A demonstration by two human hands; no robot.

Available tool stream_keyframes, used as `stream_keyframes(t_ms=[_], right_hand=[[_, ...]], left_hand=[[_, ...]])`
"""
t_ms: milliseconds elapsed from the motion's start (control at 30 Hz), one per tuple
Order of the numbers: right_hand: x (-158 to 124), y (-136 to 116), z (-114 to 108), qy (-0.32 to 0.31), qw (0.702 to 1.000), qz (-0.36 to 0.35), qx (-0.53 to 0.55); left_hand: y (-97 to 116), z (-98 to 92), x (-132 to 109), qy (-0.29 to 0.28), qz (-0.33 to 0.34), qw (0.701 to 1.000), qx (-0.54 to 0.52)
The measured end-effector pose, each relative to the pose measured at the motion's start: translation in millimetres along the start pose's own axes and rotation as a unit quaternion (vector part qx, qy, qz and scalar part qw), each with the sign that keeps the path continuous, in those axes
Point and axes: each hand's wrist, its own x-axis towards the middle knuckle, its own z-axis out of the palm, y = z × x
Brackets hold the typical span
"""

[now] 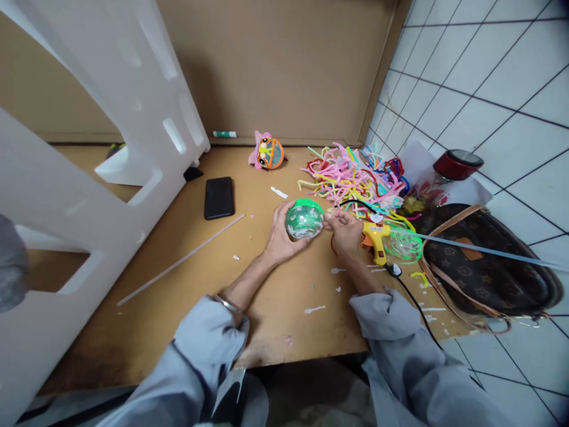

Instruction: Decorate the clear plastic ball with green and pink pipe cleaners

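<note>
My left hand (279, 236) is wrapped round a green, clear plastic ball (304, 219) just above the wooden table (186, 296). My right hand (344, 231) is closed beside the ball's right edge, fingertips pinched against it; what it pinches is too small to make out. A yellow glue gun (377, 238) lies right of that hand, its black cord (411, 299) running toward me. A second clear green half-shell (403, 246) rests next to the gun.
A heap of colourful pipe cleaners (353, 175) lies behind the hands. A black phone (219, 197), a long clear glue stick (182, 259), a small pink toy (267, 152), a brown patterned bag (489, 267) and a red-lidded jar (457, 165) are around. White foam panels (89, 178) stand at left.
</note>
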Motion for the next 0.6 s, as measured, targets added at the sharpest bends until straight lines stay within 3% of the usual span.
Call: stream_keyframes(t_ms=[167,400,500,600], right_hand=[[-2,-4,-1,-0.065,0.997,0.04,-0.024],[-1,-8,3,-0.116,0.99,0.053,0.053],[0,-7,2,-0.116,0.989,0.082,0.05],[0,-8,0,-0.116,0.984,0.13,0.044]], left_hand=[[-2,-0.1,-1,0.007,-0.06,0.998,-0.022],[-15,-3.1,12,0.047,-0.167,0.97,-0.17],[-12,-6.2,17,0.067,-0.2,0.939,-0.272],[-5,-10.1,20,0.041,-0.248,0.894,-0.371]])
